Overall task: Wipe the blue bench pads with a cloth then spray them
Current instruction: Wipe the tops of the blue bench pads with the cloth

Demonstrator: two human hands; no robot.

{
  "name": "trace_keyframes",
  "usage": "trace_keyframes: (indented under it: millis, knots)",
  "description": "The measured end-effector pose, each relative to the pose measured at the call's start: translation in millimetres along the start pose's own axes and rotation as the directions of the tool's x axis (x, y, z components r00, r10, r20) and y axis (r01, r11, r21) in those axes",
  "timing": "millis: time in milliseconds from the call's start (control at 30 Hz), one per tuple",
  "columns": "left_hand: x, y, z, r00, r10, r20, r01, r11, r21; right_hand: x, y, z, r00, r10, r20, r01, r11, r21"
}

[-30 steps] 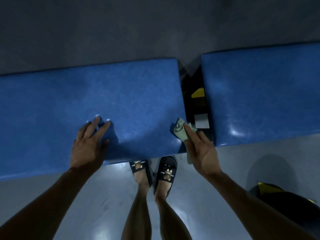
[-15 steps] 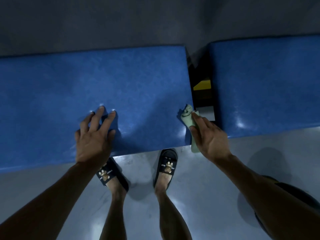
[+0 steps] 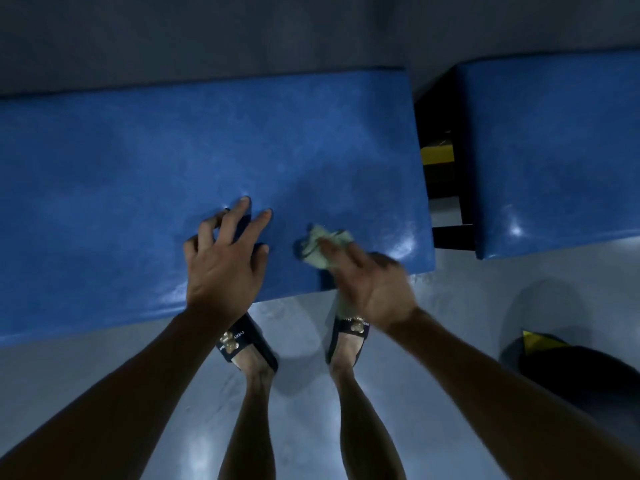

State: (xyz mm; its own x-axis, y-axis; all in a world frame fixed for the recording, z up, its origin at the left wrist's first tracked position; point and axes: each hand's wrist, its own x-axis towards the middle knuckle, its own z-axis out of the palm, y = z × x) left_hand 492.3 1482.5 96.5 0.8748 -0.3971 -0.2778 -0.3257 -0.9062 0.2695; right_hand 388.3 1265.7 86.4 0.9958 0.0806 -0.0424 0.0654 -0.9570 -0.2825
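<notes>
Nearest the camera, two bare legs are standing on the grey floor (image 3: 311,427) in dark slides (image 3: 242,344). Just beyond them, the left hand (image 3: 225,261) is resting on the front part of the large blue bench pad (image 3: 173,150), its fingers (image 3: 239,211) spread and straight, tips pressing into the vinyl. Beside it, the right hand (image 3: 370,285), blurred, is gripping a pale green cloth (image 3: 322,247) and pressing it onto the same pad near the front edge, part of the cloth hanging below the hand. Farther right, across a dark gap showing black and yellow frame parts (image 3: 438,155), a second blue pad (image 3: 554,150) is lying.
</notes>
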Motion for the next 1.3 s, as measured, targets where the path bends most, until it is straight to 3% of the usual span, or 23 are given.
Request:
trace_keyframes:
  millis: [100,200,267,300,367,467,533,567,600,667,767,833,867,933,1033,1100,1167,1233,1300]
  knots:
    - [0.1,-4.6,-0.5,0.998,0.046,-0.034,-0.045,0.999,0.011,7.0,57.2,-24.6,0.947,0.313,-0.066,-0.318,0.945,-0.077]
    - [-0.3,-10.0,-0.3,0.995,0.081,-0.066,-0.081,0.997,0.009,22.1,59.9,-21.7,0.754,0.647,-0.118,-0.651,0.759,0.001]
    - [-1.2,-12.4,-3.0,0.992,0.091,-0.084,-0.096,0.994,-0.057,28.3,26.1,-5.1,0.673,0.726,-0.144,-0.724,0.686,0.07]
    - [-1.8,-13.5,-5.0,0.991,0.099,-0.093,-0.109,0.988,-0.106,28.8,3.9,4.3,0.68,0.718,-0.148,-0.712,0.695,0.1]
    - [-3.6,-17.8,-9.8,0.986,0.123,-0.113,-0.141,0.977,-0.159,25.9,-43.4,24.8,0.795,0.589,-0.145,-0.578,0.808,0.111]
    - [-3.7,-31.0,-16.4,0.984,0.115,-0.139,-0.138,0.977,-0.165,15.8,-79.1,38.8,0.976,0.2,-0.081,-0.2,0.98,0.008]
    - [-0.7,-42.2,-20.2,0.985,0.095,-0.141,-0.117,0.982,-0.15,18.4,-55.3,24.0,0.998,-0.064,0.019,0.065,0.994,-0.087]
    - [1.7,-48.7,-21.9,0.987,0.083,-0.135,-0.101,0.985,-0.137,21.3,-33.7,14.6,0.992,-0.118,0.051,0.124,0.982,-0.142]
    - [4.5,-56.0,-23.7,0.99,0.067,-0.122,-0.082,0.989,-0.12,23.7,-9.3,5.3,0.994,-0.097,0.055,0.106,0.975,-0.196]
    - [10.4,-70.2,-26.2,0.996,0.022,-0.087,-0.03,0.995,-0.092,29.4,38.0,-15.0,0.991,0.13,-0.01,-0.128,0.954,-0.27]
    - [14.9,-87.4,-27.8,0.998,-0.032,-0.057,0.028,0.997,-0.077,38.2,51.6,-19.9,0.837,0.544,-0.055,-0.543,0.816,-0.199]
    - [14.8,-92.1,-27.3,0.998,-0.027,-0.052,0.024,0.998,-0.053,49.7,24.4,-4.5,0.715,0.695,-0.08,-0.699,0.709,-0.094]
    - [14.1,-92.8,-26.5,0.998,-0.027,-0.05,0.025,0.999,-0.041,54.1,3.7,6.6,0.69,0.716,-0.107,-0.721,0.692,-0.023]
    - [14.1,-91.0,-26.4,0.999,-0.033,-0.041,0.032,0.999,-0.031,55.1,-49.7,29.6,0.762,0.631,-0.145,-0.626,0.776,0.083]
    - [16.5,-90.3,-27.9,0.999,-0.039,-0.034,0.038,0.999,-0.022,49.1,-122.4,52.0,0.934,0.341,-0.107,-0.335,0.939,0.076]
    - [17.1,-92.1,-28.1,0.999,-0.033,-0.026,0.033,0.999,-0.006,47.9,-131.9,50.1,0.992,0.113,-0.056,-0.11,0.993,0.048]
    - [17.5,-92.7,-29.5,0.999,-0.03,-0.03,0.03,1.0,-0.002,46.6,-98.0,38.4,0.996,-0.092,0.009,0.092,0.995,-0.041]
    - [18.3,-93.1,-29.6,0.999,-0.036,-0.034,0.035,0.999,-0.017,44.7,-41.6,19.8,0.995,-0.094,0.035,0.099,0.983,-0.154]
    - [18.5,-93.1,-29.2,0.999,-0.04,-0.033,0.04,0.999,-0.028,39.7,14.9,-3.6,0.991,0.129,-0.044,-0.136,0.965,-0.225]
